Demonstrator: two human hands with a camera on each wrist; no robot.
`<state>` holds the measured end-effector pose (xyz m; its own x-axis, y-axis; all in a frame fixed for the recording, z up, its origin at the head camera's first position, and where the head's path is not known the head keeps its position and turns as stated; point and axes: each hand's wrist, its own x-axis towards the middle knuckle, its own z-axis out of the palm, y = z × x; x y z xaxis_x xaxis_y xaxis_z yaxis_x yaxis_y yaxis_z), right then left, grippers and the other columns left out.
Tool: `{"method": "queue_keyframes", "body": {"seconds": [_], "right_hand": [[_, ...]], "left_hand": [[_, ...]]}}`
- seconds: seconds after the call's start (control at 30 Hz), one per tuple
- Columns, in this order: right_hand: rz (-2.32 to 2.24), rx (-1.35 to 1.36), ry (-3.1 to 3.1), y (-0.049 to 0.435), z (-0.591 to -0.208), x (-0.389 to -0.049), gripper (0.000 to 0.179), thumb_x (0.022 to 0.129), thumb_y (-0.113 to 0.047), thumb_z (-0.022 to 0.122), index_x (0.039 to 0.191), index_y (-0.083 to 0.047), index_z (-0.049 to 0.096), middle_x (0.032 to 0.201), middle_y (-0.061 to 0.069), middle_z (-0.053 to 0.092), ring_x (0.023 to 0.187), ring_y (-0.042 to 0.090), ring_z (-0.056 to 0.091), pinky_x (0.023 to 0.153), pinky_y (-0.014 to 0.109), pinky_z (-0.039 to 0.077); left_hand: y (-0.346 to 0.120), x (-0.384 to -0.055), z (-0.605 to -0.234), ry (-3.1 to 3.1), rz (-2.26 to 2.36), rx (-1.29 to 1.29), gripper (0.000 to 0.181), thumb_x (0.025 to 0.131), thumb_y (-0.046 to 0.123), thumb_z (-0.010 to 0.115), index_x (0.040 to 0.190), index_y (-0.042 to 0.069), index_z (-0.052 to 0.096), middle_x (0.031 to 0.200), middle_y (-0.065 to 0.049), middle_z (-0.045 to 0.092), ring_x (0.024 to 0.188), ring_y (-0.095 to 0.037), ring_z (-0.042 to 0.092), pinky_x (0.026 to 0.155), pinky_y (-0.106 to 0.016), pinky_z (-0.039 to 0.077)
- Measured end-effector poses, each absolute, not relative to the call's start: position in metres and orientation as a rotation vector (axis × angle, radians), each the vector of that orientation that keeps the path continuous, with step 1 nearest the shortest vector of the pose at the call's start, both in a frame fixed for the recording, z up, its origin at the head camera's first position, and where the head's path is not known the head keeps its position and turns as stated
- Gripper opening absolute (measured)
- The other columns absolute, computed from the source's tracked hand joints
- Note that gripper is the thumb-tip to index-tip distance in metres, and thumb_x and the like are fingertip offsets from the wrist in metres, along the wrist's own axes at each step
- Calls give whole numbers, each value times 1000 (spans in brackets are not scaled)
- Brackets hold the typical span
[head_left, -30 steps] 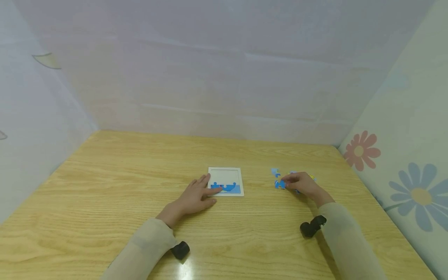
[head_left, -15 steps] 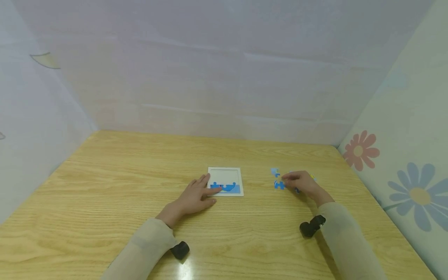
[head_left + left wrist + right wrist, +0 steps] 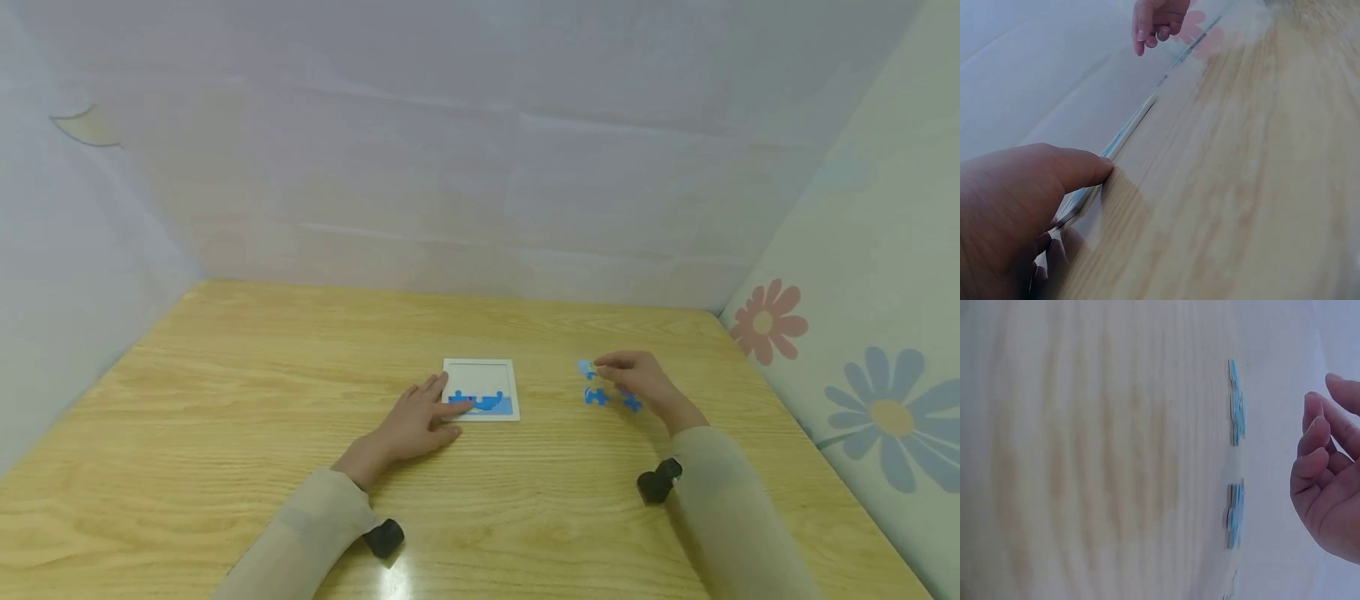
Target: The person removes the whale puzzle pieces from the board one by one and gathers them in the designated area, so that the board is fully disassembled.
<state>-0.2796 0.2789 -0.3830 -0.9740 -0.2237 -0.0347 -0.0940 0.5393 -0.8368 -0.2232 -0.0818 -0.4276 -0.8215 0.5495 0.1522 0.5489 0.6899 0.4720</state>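
Note:
A white puzzle tray (image 3: 482, 377) lies mid-table, with blue puzzle pieces (image 3: 491, 403) along its near side. My left hand (image 3: 408, 425) rests at the tray's left side, its index finger reaching over those pieces; in the left wrist view its thumb is at the tray's edge. My right hand (image 3: 641, 383) hovers above the loose pieces. Its fingertips are right at a light-blue puzzle piece (image 3: 585, 367). The right wrist view shows thumb and index finger apart and nothing between them. Below the hand lie a blue puzzle piece (image 3: 596, 397) and a blue-purple one (image 3: 632, 402).
The wooden table (image 3: 300, 350) ends at a pale cloth backdrop (image 3: 450, 183). A flower-printed cloth (image 3: 892, 417) stands along the right side. A black wrist camera (image 3: 385, 538) sits on the left sleeve and another camera (image 3: 656, 483) on the right.
My right hand has moved up and left from the blue piece to the light-blue one, uncovering the blue-purple piece and hiding the yellow piece at the right. The left hand stays in place.

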Motion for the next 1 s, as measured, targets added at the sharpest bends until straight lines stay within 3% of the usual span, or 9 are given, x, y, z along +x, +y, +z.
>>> {"method": "queue_keyframes", "body": {"seconds": [0.5,0.8,1.0], "right_hand": [[-1471,-462,2499,215,-375,-276,35,84,-18,56,112,3,55,91,10,57,75,38,48,68,45,41],[-1417,-515,2420,188,-379,-275,35,83,-19,57,111,3,56,90,8,58,77,35,51,68,43,42],[-1415,-501,2405,176,-385,-276,32,81,-16,60,108,2,59,92,9,59,72,24,53,65,37,45]], "left_hand": [[-80,-225,-429,2910,824,937,43,82,33,56,123,24,50,137,-23,18,126,-34,13,96,-51,10],[-74,-224,-425,2911,878,980,52,79,32,58,127,18,46,139,-16,21,126,-32,14,94,-55,10],[-67,-220,-423,2842,824,1087,52,82,31,54,129,12,42,139,-15,21,126,-30,13,94,-55,9]]}}
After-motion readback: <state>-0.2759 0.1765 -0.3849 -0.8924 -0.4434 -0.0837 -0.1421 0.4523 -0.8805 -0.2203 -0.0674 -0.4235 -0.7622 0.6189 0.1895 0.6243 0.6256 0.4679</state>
